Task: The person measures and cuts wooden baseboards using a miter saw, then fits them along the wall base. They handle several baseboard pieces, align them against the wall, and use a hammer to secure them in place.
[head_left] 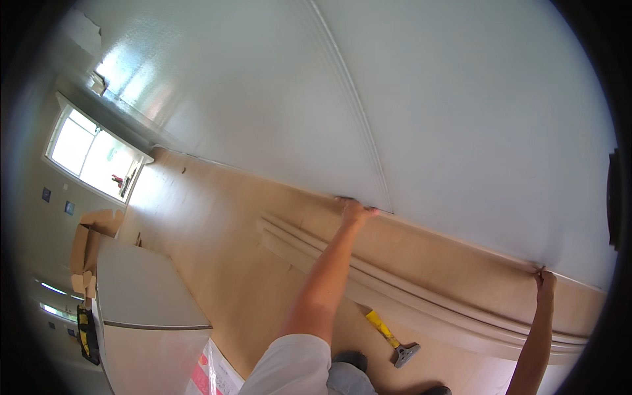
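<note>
A large glossy pale grey wall panel rises in front of me, with a ridged seam strip running down it. Near the strip's lower end, my left hand presses against the panel's bottom edge, thumb and fingers spread apart; some fingertips are hidden. Farther right along this edge is my right hand, its fingers drawn together at the bottom of the panel. Whatever lies between those fingers is too small to make out. Both arms reach forward, low over the floor.
Long white trim strips lie on the wood-look floor between me and the panel. A yellow-handled scraper lies near my feet. At left stand a pale boxy unit, an opened cardboard box and a bright window.
</note>
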The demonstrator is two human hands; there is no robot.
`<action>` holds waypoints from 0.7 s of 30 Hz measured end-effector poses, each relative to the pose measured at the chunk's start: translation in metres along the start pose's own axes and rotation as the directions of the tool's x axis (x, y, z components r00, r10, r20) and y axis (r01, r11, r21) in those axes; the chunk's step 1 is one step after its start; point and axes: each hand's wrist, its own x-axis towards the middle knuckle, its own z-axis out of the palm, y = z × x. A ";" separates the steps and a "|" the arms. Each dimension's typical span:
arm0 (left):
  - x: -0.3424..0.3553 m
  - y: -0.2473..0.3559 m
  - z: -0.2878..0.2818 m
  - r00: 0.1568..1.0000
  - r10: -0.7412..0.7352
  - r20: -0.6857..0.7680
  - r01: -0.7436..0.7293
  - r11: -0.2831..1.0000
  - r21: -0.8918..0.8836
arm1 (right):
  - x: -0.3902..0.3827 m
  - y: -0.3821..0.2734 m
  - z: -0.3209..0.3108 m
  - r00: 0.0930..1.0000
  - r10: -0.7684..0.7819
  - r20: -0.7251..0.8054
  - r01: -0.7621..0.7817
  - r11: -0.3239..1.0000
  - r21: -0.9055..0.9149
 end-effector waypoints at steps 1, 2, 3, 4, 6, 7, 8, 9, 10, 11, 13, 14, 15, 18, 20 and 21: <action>-0.001 -0.002 0.002 1.000 0.003 0.019 -0.004 0.999 0.053 | 0.002 0.000 -0.003 1.000 0.004 0.018 -0.004 1.000 -0.012; 0.003 -0.002 0.000 0.999 0.015 0.031 -0.018 0.994 0.108 | 0.008 0.003 -0.011 0.999 0.025 0.036 -0.027 0.999 0.038; 0.011 0.005 -0.003 0.998 0.041 0.039 -0.047 0.986 0.159 | 0.020 0.008 -0.025 1.000 0.005 0.011 -0.005 0.999 0.047; 0.011 0.006 -0.005 0.997 0.073 0.038 -0.077 0.987 0.138 | 0.025 0.014 -0.026 1.000 0.001 0.008 -0.002 0.999 0.050; 0.007 -0.002 -0.006 0.996 0.083 0.038 -0.087 0.986 0.140 | 0.023 0.020 -0.020 0.999 -0.003 0.038 0.001 0.999 0.037; 0.005 -0.010 -0.009 0.997 0.062 0.038 -0.068 0.985 0.162 | 0.020 0.024 -0.016 0.997 -0.005 0.071 0.003 1.000 0.023; 0.007 -0.018 -0.012 0.998 0.051 0.039 -0.057 0.982 0.183 | 0.017 0.032 -0.009 0.995 -0.013 0.097 0.011 1.000 0.015; 0.007 -0.022 -0.013 0.998 0.054 0.037 -0.060 0.983 0.173 | 0.018 0.038 -0.006 0.996 -0.008 0.091 0.006 1.000 0.026; 0.009 -0.024 -0.017 0.997 0.064 0.038 -0.070 0.984 0.165 | 0.019 0.048 -0.003 0.996 -0.001 0.084 -0.003 0.999 0.042; 0.012 -0.019 -0.017 0.995 0.086 0.040 -0.091 0.984 0.152 | 0.024 0.048 -0.011 0.998 -0.012 0.062 0.008 0.998 0.060; 0.033 0.022 -0.009 0.973 0.226 0.038 -0.230 0.962 0.146 | 0.037 0.038 -0.047 0.981 -0.181 0.076 0.168 0.975 0.146; 0.026 0.007 -0.008 0.970 0.243 0.010 -0.240 0.954 0.182 | 0.021 0.032 -0.036 0.921 -0.229 0.316 0.382 0.699 -0.605; 0.009 -0.018 -0.003 0.971 0.241 -0.004 -0.236 0.952 0.198 | 0.005 0.022 -0.008 0.794 -0.249 0.554 0.552 -0.087 -0.829; -0.026 -0.029 0.032 0.939 0.341 -0.044 -0.332 0.932 0.145 | -0.024 0.006 0.024 0.927 -0.219 0.305 0.338 0.136 -0.931; -0.044 -0.025 0.035 0.842 0.511 -0.174 -0.468 0.852 0.236 | -0.035 0.006 0.053 0.982 -0.137 -0.127 0.033 0.797 -0.602; -0.052 -0.031 0.028 0.777 0.588 -0.223 -0.510 0.797 0.324 | -0.047 0.002 0.076 0.960 -0.026 -0.280 -0.058 0.956 -0.289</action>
